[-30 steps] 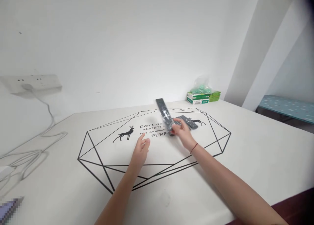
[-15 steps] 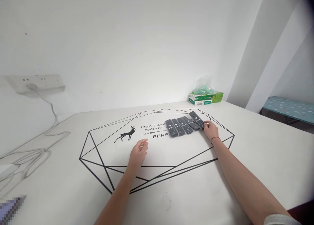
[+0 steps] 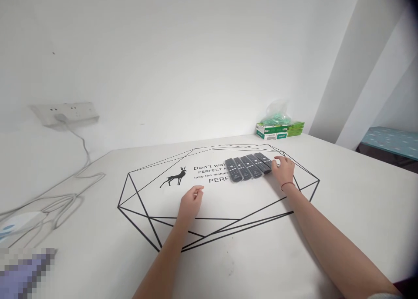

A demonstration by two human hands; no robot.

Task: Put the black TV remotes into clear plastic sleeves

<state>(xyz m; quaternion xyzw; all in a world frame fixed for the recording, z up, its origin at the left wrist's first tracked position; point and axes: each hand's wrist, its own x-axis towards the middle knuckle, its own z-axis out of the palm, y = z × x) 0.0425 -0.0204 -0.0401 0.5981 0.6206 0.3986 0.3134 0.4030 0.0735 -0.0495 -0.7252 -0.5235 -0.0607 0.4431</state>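
Note:
Several dark remote controls in clear wrapping lie side by side on the white table, right of the printed deer. Their row leans slightly, each beside its neighbour. My right hand is at the right end of the row, fingers bent and apart, with nothing visible in it; its fingertips are close to the rightmost remote. Left of and nearer than the row, my left hand hovers over the table with loosely curled fingers and holds nothing.
Green and white boxes with a plastic bag on top stand at the back right by the wall. White cables run from a socket strip onto the table's left side. A blue patterned surface is far right.
The rightmost remote, which stuck out at an angle, now sits in line against the others. My right hand has come off it with its fingers lifted. The view has shifted slightly.

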